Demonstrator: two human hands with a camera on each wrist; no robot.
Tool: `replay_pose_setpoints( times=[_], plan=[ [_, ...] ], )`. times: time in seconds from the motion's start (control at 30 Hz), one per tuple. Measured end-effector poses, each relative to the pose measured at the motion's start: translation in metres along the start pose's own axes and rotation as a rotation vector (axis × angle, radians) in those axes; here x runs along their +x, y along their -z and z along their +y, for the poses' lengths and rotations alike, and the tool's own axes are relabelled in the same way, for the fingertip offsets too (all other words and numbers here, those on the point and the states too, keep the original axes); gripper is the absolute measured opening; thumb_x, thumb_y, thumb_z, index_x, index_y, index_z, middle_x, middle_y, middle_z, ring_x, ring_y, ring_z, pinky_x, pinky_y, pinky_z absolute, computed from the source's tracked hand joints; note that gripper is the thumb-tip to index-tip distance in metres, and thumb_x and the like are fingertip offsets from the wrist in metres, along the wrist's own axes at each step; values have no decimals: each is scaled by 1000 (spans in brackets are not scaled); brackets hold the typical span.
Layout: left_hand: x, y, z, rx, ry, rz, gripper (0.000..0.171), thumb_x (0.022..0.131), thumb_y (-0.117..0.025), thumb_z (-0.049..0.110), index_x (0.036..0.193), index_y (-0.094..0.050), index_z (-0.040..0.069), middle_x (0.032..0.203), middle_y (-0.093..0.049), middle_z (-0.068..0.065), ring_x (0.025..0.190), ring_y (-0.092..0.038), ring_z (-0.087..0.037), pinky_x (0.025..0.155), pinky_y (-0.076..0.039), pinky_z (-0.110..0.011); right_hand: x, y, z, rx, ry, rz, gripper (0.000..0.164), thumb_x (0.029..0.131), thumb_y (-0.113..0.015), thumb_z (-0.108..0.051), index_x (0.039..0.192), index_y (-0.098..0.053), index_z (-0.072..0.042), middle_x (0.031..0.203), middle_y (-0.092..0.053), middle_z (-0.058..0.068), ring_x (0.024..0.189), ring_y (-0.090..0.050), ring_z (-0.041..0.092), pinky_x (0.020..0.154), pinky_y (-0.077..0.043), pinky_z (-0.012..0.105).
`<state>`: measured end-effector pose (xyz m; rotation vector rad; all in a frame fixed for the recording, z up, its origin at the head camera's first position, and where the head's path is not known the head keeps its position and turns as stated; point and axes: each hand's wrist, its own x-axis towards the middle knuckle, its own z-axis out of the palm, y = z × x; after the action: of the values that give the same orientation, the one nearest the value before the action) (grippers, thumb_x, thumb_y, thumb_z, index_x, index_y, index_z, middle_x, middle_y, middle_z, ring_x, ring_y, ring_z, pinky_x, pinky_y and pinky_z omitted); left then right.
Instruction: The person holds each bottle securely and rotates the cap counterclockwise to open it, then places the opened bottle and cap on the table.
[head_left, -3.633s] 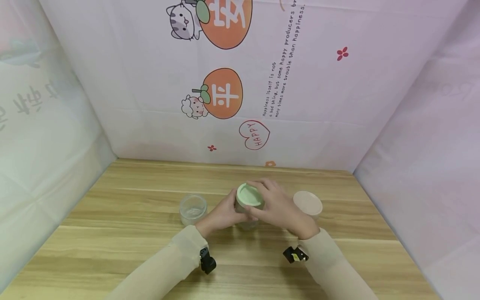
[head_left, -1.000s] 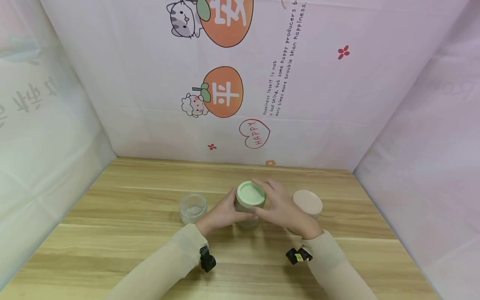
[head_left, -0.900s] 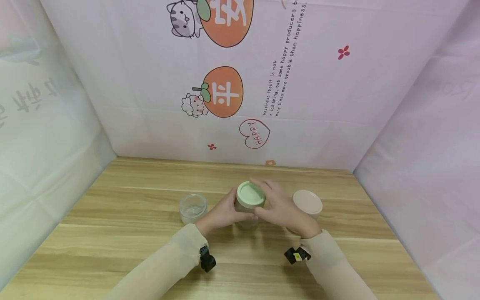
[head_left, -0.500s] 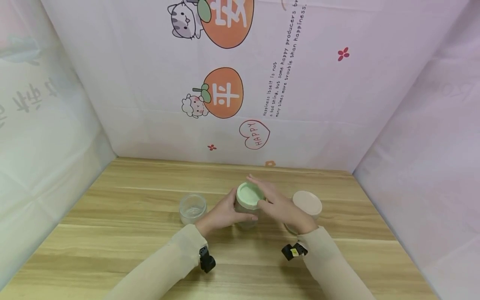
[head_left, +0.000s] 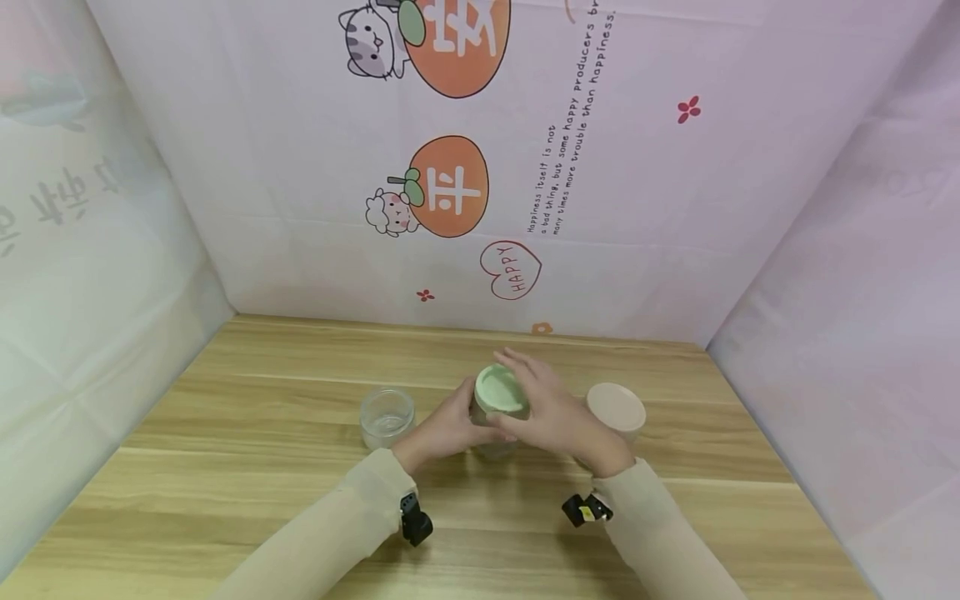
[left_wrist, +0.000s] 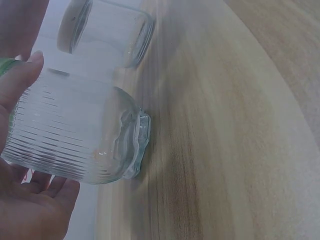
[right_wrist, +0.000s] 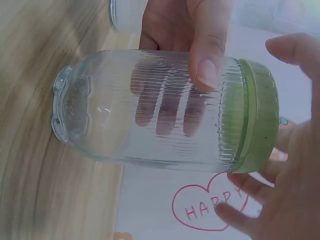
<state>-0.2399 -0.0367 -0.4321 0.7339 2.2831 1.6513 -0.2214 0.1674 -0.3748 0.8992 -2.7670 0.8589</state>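
Observation:
A clear ribbed glass jar (right_wrist: 115, 110) with a light green lid (head_left: 501, 390) stands upright on the wooden table. My left hand (head_left: 450, 427) grips the upper part of its body, thumb on the near side and fingers round the far side. Over the lid is my right hand (head_left: 551, 417). In the right wrist view its thumb (right_wrist: 292, 50) stands off the lid's edge, while its other fingers reach loosely past the lid's opposite side. Low down, the glass body shows bare in the left wrist view.
A lidless glass jar (head_left: 386, 417) is left of my left hand. To the right, partly behind my right hand, stands another glass jar with a beige lid (head_left: 617, 407). Printed cloth (head_left: 600, 275) rises behind the wooden table (head_left: 285, 400) and along both sides.
My right hand has turned back and forth at the green lid; half a second ago it lay flatter along the lid's right side, and now it spreads round it. The left hand has stayed put.

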Motion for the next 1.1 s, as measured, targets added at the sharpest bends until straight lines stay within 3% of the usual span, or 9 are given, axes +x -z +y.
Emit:
replay_pose_setpoints(
  times=[0.13, 0.4, 0.7, 1.1],
  plan=[
    [0, 0, 1, -4, 5, -5, 88, 84, -84, 36, 151, -31, 14, 146, -43, -4, 136, -42, -23, 112, -33, -52, -1, -1, -2, -169, 2, 87, 89, 86, -64, -69, 155, -37, -19, 148, -44, 11, 130, -44, 30, 95, -45, 54],
    [0, -1, 2, 12, 31, 14, 94, 80, -85, 41, 153, -30, 18, 145, -46, 0, 136, -42, -20, 113, -31, -51, -3, -1, -1, -331, -39, 187, 92, 80, -60, -79, 145, -51, -15, 127, -55, 10, 111, -53, 26, 90, -45, 51],
    [0, -1, 2, -3, 16, 9, 93, 81, -85, 40, 153, -30, 19, 143, -48, 1, 134, -44, -19, 113, -31, -50, -6, 0, -2, -352, -42, 184, 88, 80, -62, -79, 136, -58, -12, 111, -55, 6, 100, -52, 21, 84, -45, 47],
    [0, 0, 2, -7, 21, 10, 92, 81, -85, 38, 153, -30, 18, 143, -47, 0, 134, -44, -20, 112, -31, -51, -7, -1, -4, -315, 8, 200, 84, 80, -69, -71, 137, -57, -11, 110, -55, 7, 97, -52, 21, 81, -46, 45]
  ],
)
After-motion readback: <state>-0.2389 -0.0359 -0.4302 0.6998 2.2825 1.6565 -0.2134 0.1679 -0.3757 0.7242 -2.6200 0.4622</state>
